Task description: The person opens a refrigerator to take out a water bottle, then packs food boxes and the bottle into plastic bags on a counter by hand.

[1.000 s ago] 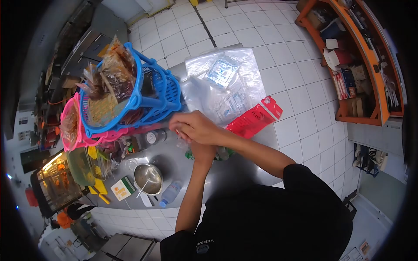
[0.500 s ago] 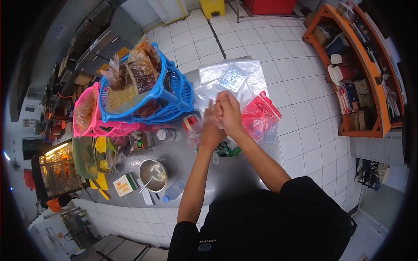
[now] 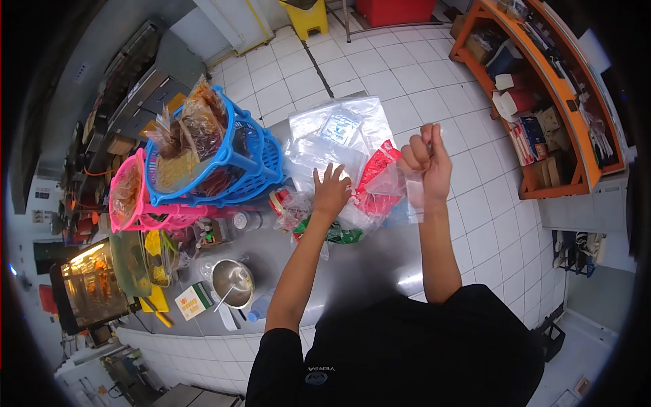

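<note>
My left hand lies with fingers spread on the near edge of a stack of clear plastic bags. A flat clear packet with blue print rests on that stack. Raised to the right, my right hand is closed, with a thin clear plastic bag hanging from it toward the left. Between the hands lies a red-and-clear plastic package. Crumpled clear and green plastic packaging sits below my left hand, partly behind the forearm.
Blue baskets full of bagged food stand at the left beside a pink basket. A metal bowl with a spoon, a small box and a knife are nearer. Orange shelves stand across the tiled floor.
My hands were together over the bags and have come apart. The right hand has moved right and up with a clear bag; the left now lies spread on the stack.
</note>
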Motion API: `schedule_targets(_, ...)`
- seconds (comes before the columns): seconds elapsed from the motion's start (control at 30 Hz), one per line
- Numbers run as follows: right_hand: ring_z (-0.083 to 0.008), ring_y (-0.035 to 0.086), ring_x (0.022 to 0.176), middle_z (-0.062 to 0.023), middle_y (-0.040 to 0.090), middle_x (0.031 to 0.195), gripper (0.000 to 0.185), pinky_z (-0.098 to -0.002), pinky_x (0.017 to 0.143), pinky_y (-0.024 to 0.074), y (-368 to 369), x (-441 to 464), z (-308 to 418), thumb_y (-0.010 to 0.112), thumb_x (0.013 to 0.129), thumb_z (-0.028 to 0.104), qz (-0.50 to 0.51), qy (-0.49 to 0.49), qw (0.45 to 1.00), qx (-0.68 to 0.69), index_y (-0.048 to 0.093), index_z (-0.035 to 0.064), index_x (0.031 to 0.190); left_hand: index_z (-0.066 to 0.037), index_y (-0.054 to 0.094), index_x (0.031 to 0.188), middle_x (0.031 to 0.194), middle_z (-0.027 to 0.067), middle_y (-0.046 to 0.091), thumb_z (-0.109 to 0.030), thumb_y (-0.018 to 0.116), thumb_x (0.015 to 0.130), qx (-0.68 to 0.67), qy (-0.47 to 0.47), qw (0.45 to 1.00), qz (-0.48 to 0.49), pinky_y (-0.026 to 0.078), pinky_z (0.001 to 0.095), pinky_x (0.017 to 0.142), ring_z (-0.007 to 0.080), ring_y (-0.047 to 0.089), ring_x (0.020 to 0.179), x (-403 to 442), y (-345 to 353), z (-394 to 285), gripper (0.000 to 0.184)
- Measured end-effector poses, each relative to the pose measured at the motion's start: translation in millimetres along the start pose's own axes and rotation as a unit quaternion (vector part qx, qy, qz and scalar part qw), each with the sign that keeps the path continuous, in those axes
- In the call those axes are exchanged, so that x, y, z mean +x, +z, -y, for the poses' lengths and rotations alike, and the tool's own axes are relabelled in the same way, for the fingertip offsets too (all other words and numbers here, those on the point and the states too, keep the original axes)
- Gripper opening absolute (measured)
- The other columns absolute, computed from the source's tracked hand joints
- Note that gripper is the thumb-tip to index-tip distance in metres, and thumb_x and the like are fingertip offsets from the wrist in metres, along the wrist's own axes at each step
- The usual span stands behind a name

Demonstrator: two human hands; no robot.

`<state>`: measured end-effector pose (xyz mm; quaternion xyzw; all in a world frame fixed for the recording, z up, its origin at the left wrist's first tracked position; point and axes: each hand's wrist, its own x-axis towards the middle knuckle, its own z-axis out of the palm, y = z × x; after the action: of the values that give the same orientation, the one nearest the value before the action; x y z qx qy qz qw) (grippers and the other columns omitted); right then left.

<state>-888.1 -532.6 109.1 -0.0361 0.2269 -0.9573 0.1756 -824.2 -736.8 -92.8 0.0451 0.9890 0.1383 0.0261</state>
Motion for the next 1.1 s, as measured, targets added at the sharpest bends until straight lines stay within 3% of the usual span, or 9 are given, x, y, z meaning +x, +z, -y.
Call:
schedule_targets(0.23, -0.0106, 0.027, 0.057, 0.0031, 0.028, 0.065, 0.029, -0.0254, 0.052, 0.0271, 16, -12, 44, 0.037, 0.109, 0.034, 0.112, -0.017, 0.99, 0.081, 0.05, 0.0109, 0.095, -0.017, 0.045, 0.146, 0.159, 0.0115, 0.033, -0.026, 0.074, 0.086, -0.008, -0.035, 0.999, 0.027, 0.017, 0.0656, 0.119, 0.0355, 0.022, 0.152, -7, -24, -20, 0.068)
schedule_targets(0.3, -0.0125, 0.034, 0.063, 0.001, 0.032, 0.069, 0.023, -0.0275, 0.058, 0.0326, 27, -13, 28, 0.041, 0.107, 0.029, 0.047, -0.02, 0.998, 0.037, 0.052, 0.0097, 0.099, -0.011, 0.028, 0.155, 0.162, 0.0134, 0.027, -0.031, 0.076, 0.085, -0.323, 0.027, 0.946, 0.022, 0.024, 0.0623, 0.118, 0.0357, 0.019, 0.152, -32, -81, -46, 0.087)
schedule_targets(0.5, -0.0182, 0.053, 0.094, -0.005, 0.049, 0.099, 0.03, -0.0366, 0.088, 0.0458, -22, -25, -31, 0.052, 0.095, 0.007, -0.029, -0.029, 0.994, -0.097, 0.047, 0.0078, 0.124, -0.005, 0.037, 0.15, 0.16, 0.0177, 0.03, -0.038, 0.074, 0.091, -0.799, 0.0, 0.587, -0.126, 0.031, 0.0481, 0.12, 0.0333, 0.026, 0.15, -88, -101, -80, 0.077)
schedule_targets(0.53, -0.0185, 0.054, 0.098, -0.0052, 0.05, 0.104, 0.034, -0.0377, 0.093, 0.0463, -33, -25, -37, 0.054, 0.094, 0.005, -0.037, -0.032, 0.99, -0.129, 0.045, 0.0077, 0.126, -0.006, 0.045, 0.143, 0.151, 0.0197, 0.043, -0.031, 0.067, 0.098, -0.812, 0.012, 0.545, -0.207, 0.039, 0.047, 0.116, 0.0316, 0.04, 0.143, -92, -97, -85, 0.056)
schedule_targets(0.7, -0.0189, 0.055, 0.108, -0.0065, 0.047, 0.122, 0.046, -0.0425, 0.102, 0.0495, -47, -61, -65, 0.058, 0.095, 0.001, -0.022, 0.035, 0.951, -0.305, 0.039, 0.0079, 0.136, -0.009, 0.055, 0.123, 0.129, 0.0183, 0.063, -0.021, 0.056, 0.104, -0.829, -0.15, 0.445, -0.302, 0.052, 0.0449, 0.104, 0.0287, 0.064, 0.118, -124, -96, -76, 0.022)
schedule_targets(0.77, -0.0179, 0.055, 0.113, -0.0069, 0.05, 0.122, 0.04, -0.0411, 0.097, 0.052, -32, -83, -69, 0.059, 0.099, 0.007, -0.023, 0.078, 0.956, -0.281, 0.042, 0.008, 0.135, -0.008, 0.055, 0.114, 0.127, 0.0153, 0.064, -0.022, 0.055, 0.105, -0.834, -0.106, 0.415, -0.348, 0.052, 0.042, 0.103, 0.0259, 0.065, 0.115, -139, -106, -73, 0.017)
schedule_targets(0.83, -0.0192, 0.06, 0.111, -0.0073, 0.058, 0.119, 0.033, -0.0406, 0.094, 0.0526, -53, -102, -80, 0.06, 0.099, 0.009, 0.044, 0.161, 0.943, -0.288, 0.049, 0.0068, 0.13, -0.007, 0.053, 0.109, 0.124, 0.0144, 0.064, -0.022, 0.054, 0.106, -0.831, -0.129, 0.413, -0.351, 0.054, 0.038, 0.1, 0.0239, 0.066, 0.113, -162, -111, -68, 0.015)
schedule_targets(0.93, -0.0222, 0.067, 0.099, -0.0087, 0.068, 0.104, 0.021, -0.04, 0.094, 0.052, -62, -133, -97, 0.062, 0.099, 0.011, 0.079, 0.356, 0.899, -0.243, 0.059, 0.0042, 0.119, -0.005, 0.052, 0.105, 0.124, 0.0137, 0.064, -0.017, 0.052, 0.106, -0.683, -0.245, 0.608, -0.322, 0.054, 0.0351, 0.097, 0.0232, 0.066, 0.112, -213, -135, -70, 0.013)
schedule_targets(1.1, -0.0242, 0.069, 0.098, -0.0125, 0.072, 0.1, 0.017, -0.0418, 0.093, 0.0529, -17, -169, -131, 0.065, 0.097, 0.014, 0.178, 0.347, 0.883, -0.261, 0.066, 0.0006, 0.108, 0.0, 0.054, 0.113, 0.13, 0.0157, 0.063, -0.009, 0.051, 0.104, -0.666, -0.093, 0.623, -0.4, 0.055, 0.0324, 0.093, 0.0225, 0.066, 0.112, -298, -153, -66, 0.012)
